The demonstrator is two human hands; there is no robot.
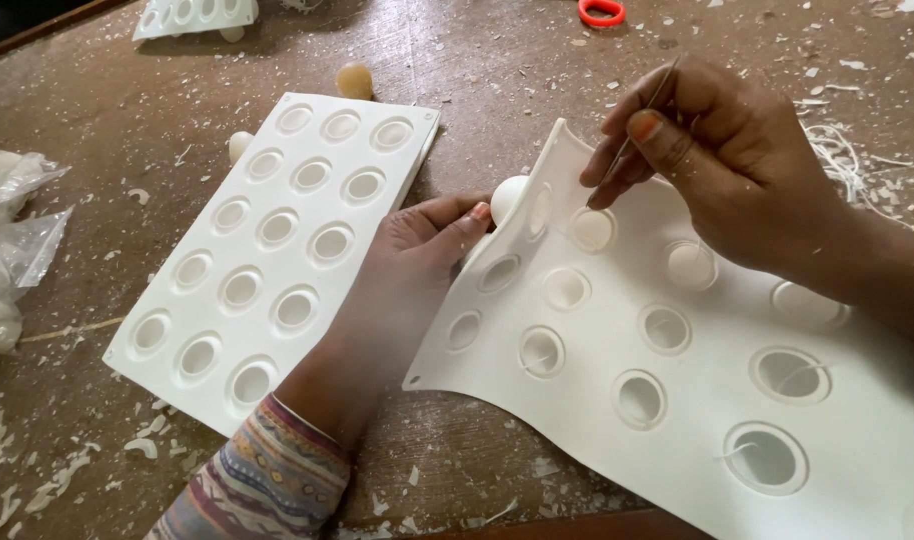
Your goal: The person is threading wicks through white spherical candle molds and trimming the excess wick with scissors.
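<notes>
Here, a flexible white mould sheet with round cavities is lifted at its upper left corner by the left hand, whose fingers are closed on the sheet's edge from underneath, so that the corner is bent upward. A white ball is pushed out behind that bent corner, just beside the left fingertips. A thin wire-like pick is pinched between thumb and fingers of the right hand, the grip being narrow and closed on it, with the tip brought to a filled cavity near the raised corner. Several cavities are seen empty; a few along the far row appear filled.

A second, rigid-looking white mould is laid flat on the brown table, well apart to the left, with all its cavities empty. A tan ball is seen beyond it, and white shavings are scattered about.

The cast piece could be scratched or chipped if the pick is driven in too steeply. The sheet could be torn at a cavity rim if the corner is bent harder. The freed ball could roll off across the table, since nothing is placed to stop it.
</notes>
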